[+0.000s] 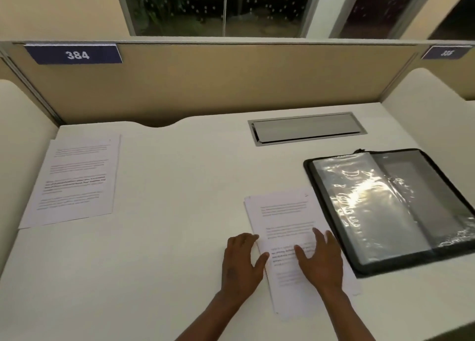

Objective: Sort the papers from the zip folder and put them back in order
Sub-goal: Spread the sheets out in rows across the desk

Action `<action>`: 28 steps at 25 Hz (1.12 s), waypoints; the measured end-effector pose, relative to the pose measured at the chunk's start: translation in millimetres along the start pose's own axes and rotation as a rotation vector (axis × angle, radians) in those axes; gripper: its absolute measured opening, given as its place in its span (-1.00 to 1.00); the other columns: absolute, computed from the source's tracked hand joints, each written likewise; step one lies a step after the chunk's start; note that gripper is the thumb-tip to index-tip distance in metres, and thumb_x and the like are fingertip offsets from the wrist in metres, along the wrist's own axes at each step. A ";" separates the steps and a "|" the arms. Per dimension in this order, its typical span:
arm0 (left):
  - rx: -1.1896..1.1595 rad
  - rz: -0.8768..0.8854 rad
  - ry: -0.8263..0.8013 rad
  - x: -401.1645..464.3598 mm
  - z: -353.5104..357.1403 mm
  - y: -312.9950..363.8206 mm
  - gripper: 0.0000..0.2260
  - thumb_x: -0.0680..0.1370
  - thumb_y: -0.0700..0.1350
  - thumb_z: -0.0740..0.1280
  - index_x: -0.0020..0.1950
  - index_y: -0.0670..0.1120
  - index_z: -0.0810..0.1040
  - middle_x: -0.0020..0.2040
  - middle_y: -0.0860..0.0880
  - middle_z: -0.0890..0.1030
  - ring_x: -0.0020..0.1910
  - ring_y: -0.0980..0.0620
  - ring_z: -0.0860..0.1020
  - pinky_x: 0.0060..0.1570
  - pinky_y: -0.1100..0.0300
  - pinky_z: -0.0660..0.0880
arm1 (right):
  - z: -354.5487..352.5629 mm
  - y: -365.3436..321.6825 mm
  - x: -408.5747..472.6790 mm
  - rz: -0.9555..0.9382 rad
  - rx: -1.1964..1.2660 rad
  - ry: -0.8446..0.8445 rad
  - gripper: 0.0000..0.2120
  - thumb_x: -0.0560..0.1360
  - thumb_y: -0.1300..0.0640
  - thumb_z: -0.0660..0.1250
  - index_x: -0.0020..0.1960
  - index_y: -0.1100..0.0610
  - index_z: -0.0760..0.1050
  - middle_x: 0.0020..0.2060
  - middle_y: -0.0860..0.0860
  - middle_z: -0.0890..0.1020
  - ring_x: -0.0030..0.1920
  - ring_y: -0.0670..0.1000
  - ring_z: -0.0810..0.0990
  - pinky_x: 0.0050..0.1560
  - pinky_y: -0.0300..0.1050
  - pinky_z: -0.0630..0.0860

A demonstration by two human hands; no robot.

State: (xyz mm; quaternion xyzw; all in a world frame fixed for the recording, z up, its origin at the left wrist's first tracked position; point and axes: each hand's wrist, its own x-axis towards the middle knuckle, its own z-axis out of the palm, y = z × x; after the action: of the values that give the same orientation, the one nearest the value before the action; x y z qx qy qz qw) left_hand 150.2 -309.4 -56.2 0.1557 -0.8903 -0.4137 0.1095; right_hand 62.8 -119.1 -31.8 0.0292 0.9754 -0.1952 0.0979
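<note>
A stack of printed papers [282, 212] lies on the white desk in front of me, slightly fanned at its lower edge. My right hand [321, 261] rests flat on the stack with fingers spread. My left hand [241, 261] lies at the stack's left edge, fingertips touching the paper, thumb on the sheet. An open black zip folder [442, 183] with shiny clear plastic sleeves [359, 199] sits just right of the stack. A second small pile of printed sheets [74, 181] lies at the far left of the desk.
A grey metal cable hatch [307, 129] is set into the desk [180, 186] behind the folder. A beige partition [218, 83] with a blue "384" label [75, 54] closes off the back. White side dividers stand left and right.
</note>
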 end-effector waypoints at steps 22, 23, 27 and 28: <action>-0.481 -0.545 0.216 16.8 -31.4 48.0 -0.66 0.53 -0.31 0.41 0.23 0.03 0.59 -0.06 -0.02 0.61 -0.25 0.15 0.62 -0.35 0.40 0.50 | -14.4 -2.7 16.4 -0.189 0.370 0.003 -0.30 0.48 -0.14 0.45 0.53 0.06 0.32 0.44 0.08 0.44 0.44 0.10 0.37 0.43 0.10 0.36; -0.521 -0.528 0.230 16.1 -40.4 46.4 -0.66 0.53 -0.30 0.41 0.21 0.06 0.60 -0.05 -0.04 0.61 -0.25 0.13 0.64 -0.31 0.33 0.54 | -17.0 -13.1 18.7 -0.177 0.427 -0.017 -0.31 0.49 -0.12 0.45 0.53 0.05 0.31 0.43 0.07 0.45 0.41 0.10 0.41 0.41 0.09 0.39; -0.623 -0.520 0.296 18.9 -86.2 29.1 -0.66 0.52 -0.26 0.44 0.18 0.13 0.62 -0.04 -0.04 0.62 -0.14 0.00 0.68 -0.13 0.06 0.63 | -24.5 -60.3 25.0 -0.109 0.631 -0.163 -0.37 0.51 -0.11 0.44 0.51 -0.01 0.32 0.31 0.04 0.53 0.24 0.08 0.55 0.25 0.01 0.51; -0.647 -0.523 0.310 20.6 -99.2 23.8 -0.65 0.51 -0.26 0.45 0.18 0.13 0.62 -0.04 -0.05 0.62 -0.11 -0.03 0.68 -0.11 0.05 0.63 | -25.0 -72.4 27.1 -0.079 0.683 -0.218 -0.39 0.51 -0.11 0.44 0.49 -0.04 0.34 0.26 0.02 0.53 0.22 0.07 0.54 0.22 -0.02 0.49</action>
State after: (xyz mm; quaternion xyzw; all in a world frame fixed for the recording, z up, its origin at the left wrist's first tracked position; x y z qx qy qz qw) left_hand 158.7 -372.2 26.3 0.3937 -0.6186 -0.6566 0.1765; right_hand 24.9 -175.7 12.4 0.0014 0.8381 -0.5157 0.1781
